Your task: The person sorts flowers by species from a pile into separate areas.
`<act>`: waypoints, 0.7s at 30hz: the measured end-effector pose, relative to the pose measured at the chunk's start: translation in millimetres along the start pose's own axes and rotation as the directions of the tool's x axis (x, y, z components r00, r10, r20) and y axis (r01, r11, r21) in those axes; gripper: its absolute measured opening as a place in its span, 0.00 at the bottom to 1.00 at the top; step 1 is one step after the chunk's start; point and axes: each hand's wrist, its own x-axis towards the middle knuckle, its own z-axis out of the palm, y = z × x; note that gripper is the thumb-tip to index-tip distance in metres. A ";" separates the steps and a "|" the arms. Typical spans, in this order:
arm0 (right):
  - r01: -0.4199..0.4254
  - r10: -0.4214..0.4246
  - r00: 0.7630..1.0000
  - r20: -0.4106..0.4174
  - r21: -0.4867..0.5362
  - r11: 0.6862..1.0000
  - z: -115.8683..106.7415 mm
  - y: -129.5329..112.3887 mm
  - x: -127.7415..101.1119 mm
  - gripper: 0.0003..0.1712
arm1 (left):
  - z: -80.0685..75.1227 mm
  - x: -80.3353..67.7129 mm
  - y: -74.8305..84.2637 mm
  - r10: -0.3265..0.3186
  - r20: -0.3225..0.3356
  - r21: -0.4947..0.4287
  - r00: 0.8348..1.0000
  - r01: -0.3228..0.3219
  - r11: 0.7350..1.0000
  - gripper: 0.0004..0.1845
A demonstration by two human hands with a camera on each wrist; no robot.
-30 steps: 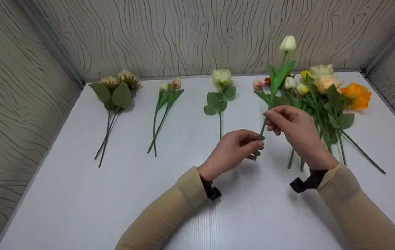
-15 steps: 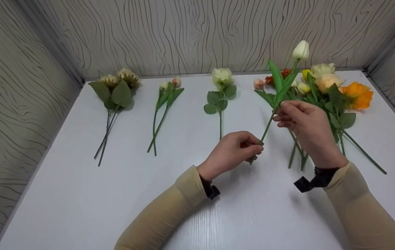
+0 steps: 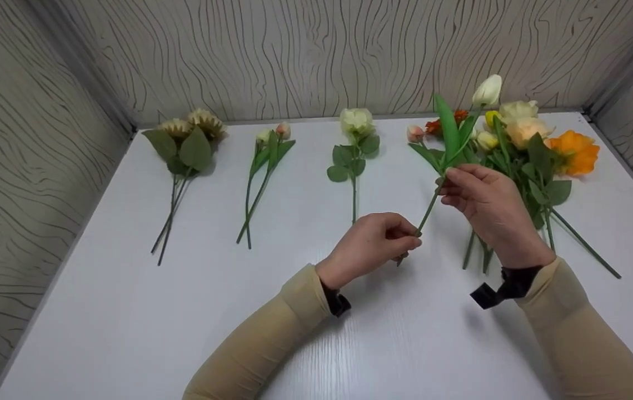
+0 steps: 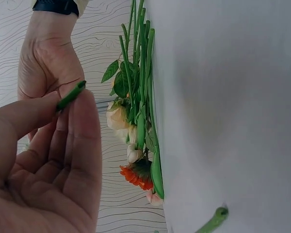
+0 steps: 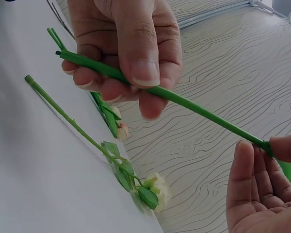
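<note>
A white tulip (image 3: 487,90) with long green leaves is held slantwise above the table, its bloom up and to the right. My left hand (image 3: 374,241) pinches the lower stem between thumb and fingers; in the left wrist view the cut stem end (image 4: 72,96) pokes out past the fingertips. Higher up, just under the leaves, my right hand (image 3: 491,208) pinches the same stem. The right wrist view shows the bare stem (image 5: 203,113) stretched between both hands. Behind the right hand lies a mixed pile of flowers, partly hidden by it.
On the white table (image 3: 127,322) lie two cream flowers (image 3: 191,141) at left, two small tulips (image 3: 269,153), and one pale rose (image 3: 356,123) in the middle. The right-hand pile holds an orange flower (image 3: 574,153) and a peach one (image 3: 527,132). Patterned panels wall the back and sides.
The tulip has tipped to the right, its bloom moving right and lower. My right hand has shifted slightly right along with it; the left hand stays nearly in place on the stem.
</note>
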 end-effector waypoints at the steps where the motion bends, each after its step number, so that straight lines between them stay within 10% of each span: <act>1: 0.000 0.000 1.000 -0.003 -0.003 1.000 0.4 0.1 -0.2 0.20 | 0.1 0.1 -0.2 0.004 -0.005 0.006 1.000 -0.004 1.000 0.06; 21: 0.036 -0.028 0.997 0.076 -0.113 0.993 20.3 15.5 -2.8 0.23 | -25.9 -6.2 -1.1 0.013 -0.100 0.028 0.995 -0.010 1.000 0.06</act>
